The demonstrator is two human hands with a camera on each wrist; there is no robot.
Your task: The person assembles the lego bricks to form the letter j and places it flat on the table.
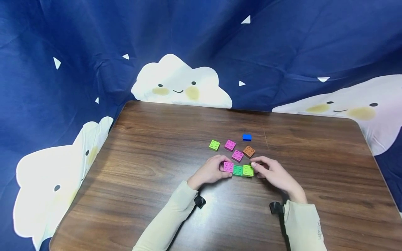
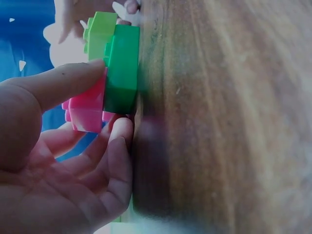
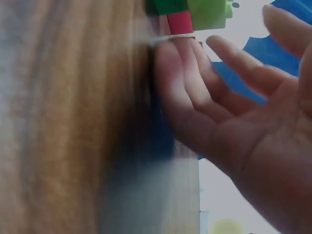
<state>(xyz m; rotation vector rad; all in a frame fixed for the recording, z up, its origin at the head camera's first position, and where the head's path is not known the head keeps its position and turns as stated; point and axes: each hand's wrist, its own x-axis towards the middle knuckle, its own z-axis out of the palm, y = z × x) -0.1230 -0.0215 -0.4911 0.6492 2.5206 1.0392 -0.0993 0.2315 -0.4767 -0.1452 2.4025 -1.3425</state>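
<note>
A dark green toy brick [image 1: 237,170] lies on the table, with a pink brick [image 1: 228,167] stacked on its left end and a lime green brick [image 1: 248,170] on its right. Between thumb and fingers, my left hand [image 1: 214,169] pinches the pink brick, which overhangs the green one in the left wrist view. My right hand [image 1: 272,173] is beside the lime brick's right side. Its thumb and forefinger are spread and grip nothing in the right wrist view, and its lower fingers rest near the table.
Beyond the hands lie a loose lime brick [image 1: 214,145], a pink brick [image 1: 230,145], another pink brick [image 1: 237,156], an orange-brown brick [image 1: 249,151] and a blue brick [image 1: 247,137]. A blue curtain [image 1: 267,55] with clouds hangs behind the wooden table [image 1: 150,146].
</note>
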